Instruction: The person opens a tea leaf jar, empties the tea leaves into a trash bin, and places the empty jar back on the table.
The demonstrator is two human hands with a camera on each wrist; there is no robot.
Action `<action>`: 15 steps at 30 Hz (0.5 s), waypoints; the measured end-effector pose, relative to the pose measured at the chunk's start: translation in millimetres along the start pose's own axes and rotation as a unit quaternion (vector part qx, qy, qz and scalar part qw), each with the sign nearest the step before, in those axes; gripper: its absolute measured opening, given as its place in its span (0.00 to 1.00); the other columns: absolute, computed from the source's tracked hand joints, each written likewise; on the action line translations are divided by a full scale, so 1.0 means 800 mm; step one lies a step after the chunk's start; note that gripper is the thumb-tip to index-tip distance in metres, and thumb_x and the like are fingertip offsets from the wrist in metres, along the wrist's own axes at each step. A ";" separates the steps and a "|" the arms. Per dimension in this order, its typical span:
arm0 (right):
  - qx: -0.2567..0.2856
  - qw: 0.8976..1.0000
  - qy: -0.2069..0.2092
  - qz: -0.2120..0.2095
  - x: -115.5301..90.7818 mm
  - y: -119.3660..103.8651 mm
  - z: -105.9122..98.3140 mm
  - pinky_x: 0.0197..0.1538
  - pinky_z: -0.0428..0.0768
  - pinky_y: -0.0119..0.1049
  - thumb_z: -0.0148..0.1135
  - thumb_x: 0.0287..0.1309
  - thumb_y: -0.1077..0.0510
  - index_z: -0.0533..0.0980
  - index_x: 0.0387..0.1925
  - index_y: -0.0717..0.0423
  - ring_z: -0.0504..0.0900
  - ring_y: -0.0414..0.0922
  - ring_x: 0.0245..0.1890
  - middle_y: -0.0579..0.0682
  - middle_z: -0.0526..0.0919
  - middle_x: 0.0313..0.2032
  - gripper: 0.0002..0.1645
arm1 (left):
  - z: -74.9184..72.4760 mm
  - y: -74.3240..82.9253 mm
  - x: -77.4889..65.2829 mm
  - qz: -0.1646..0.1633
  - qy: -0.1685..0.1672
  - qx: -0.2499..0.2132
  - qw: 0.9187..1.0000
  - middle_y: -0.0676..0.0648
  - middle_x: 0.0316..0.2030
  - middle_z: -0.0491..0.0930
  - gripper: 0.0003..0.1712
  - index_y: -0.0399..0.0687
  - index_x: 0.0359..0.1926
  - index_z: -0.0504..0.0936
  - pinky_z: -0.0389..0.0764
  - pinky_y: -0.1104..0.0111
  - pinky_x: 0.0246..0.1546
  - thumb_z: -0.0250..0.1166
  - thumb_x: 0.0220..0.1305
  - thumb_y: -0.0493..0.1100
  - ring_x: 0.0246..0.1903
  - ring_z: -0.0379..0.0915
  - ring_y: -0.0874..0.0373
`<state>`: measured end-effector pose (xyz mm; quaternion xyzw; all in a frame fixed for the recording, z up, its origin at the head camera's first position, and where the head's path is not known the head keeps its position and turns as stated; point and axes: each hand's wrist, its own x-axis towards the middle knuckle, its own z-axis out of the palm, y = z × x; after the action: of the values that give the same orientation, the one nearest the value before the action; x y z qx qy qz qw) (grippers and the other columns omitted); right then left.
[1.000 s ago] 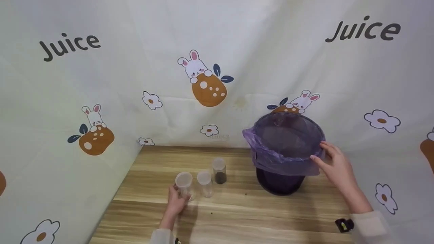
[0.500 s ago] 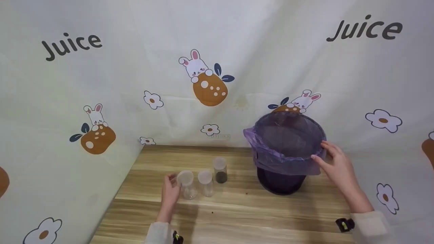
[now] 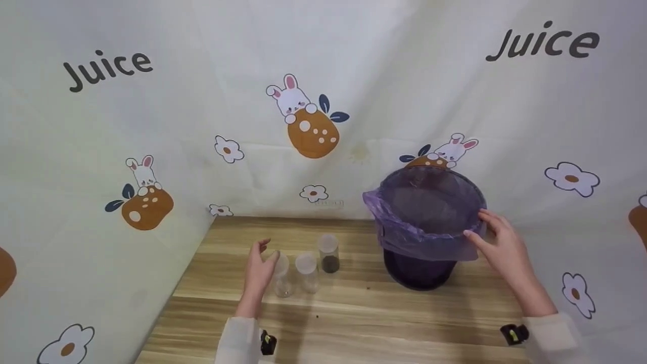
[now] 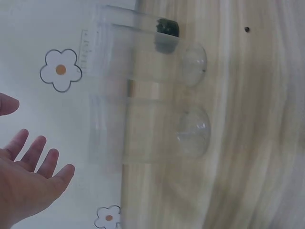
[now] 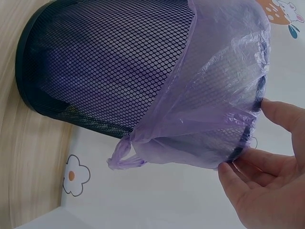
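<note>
In the head view my left hand (image 3: 260, 270) is raised beside a clear lidded jar (image 3: 284, 288), thumb and fingers spread apart and holding nothing. Its fingers overlap that jar's lid there, while the left wrist view shows a gap between the hand (image 4: 35, 179) and the jars. A second clear jar (image 3: 310, 283) stands close by, and behind it a third jar (image 3: 329, 260) has dark contents at its bottom. On the right, my right hand (image 3: 505, 253) grips the rim of a dark mesh wastebasket (image 5: 109, 57), thumb and fingertips on the purple bag (image 5: 214, 100) folded over it.
The wooden tabletop (image 3: 354, 323) meets a printed cloth backdrop (image 3: 242, 101) at the back and sides. Small dark specks (image 3: 317, 316) dot the wood in front of the jars. The bag's knotted end (image 5: 126, 155) hangs off the wastebasket's side.
My left hand has let go of the nearest jar, moved off to its left, then come up with its fingers spread near the lid. The right hand and wastebasket stay put.
</note>
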<state>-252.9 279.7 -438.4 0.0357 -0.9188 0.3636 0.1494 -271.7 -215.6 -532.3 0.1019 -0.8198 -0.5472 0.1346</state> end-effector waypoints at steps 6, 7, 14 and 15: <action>0.004 1.000 0.000 -0.001 0.001 0.000 0.001 0.67 0.65 0.65 0.65 0.64 0.49 0.67 0.66 0.72 0.64 0.70 0.68 0.71 0.64 0.69 0.39 | 0.014 0.024 0.005 0.028 -0.016 0.020 0.999 0.28 0.64 0.70 0.26 0.32 0.61 0.71 0.64 0.44 0.70 0.64 0.62 0.34 0.67 0.62 0.34; 0.004 1.000 0.001 -0.001 0.002 0.000 0.001 0.67 0.65 0.65 0.65 0.64 0.48 0.67 0.66 0.72 0.64 0.70 0.68 0.71 0.64 0.69 0.39 | 0.017 0.027 0.006 0.032 -0.020 0.022 0.999 0.29 0.63 0.71 0.26 0.32 0.60 0.71 0.64 0.44 0.70 0.64 0.62 0.34 0.67 0.63 0.34; 0.003 1.000 0.010 -0.014 0.002 0.002 0.002 0.65 0.66 0.66 0.66 0.63 0.50 0.68 0.64 0.73 0.66 0.71 0.66 0.72 0.66 0.67 0.38 | 0.041 0.045 0.006 0.070 -0.044 0.036 0.996 0.33 0.60 0.76 0.25 0.34 0.58 0.74 0.68 0.46 0.67 0.67 0.60 0.36 0.64 0.67 0.36; 0.003 1.000 0.013 -0.016 0.002 0.002 0.002 0.65 0.66 0.66 0.67 0.63 0.51 0.69 0.63 0.73 0.66 0.71 0.66 0.72 0.66 0.67 0.38 | 0.045 0.047 0.006 0.075 -0.049 0.038 0.995 0.33 0.60 0.76 0.25 0.34 0.58 0.74 0.68 0.46 0.67 0.67 0.60 0.37 0.64 0.68 0.36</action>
<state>-254.9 279.7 -440.4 0.0465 -0.9150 0.3644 0.1667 -289.1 -171.5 -510.2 0.0181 -0.8512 -0.5079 0.1312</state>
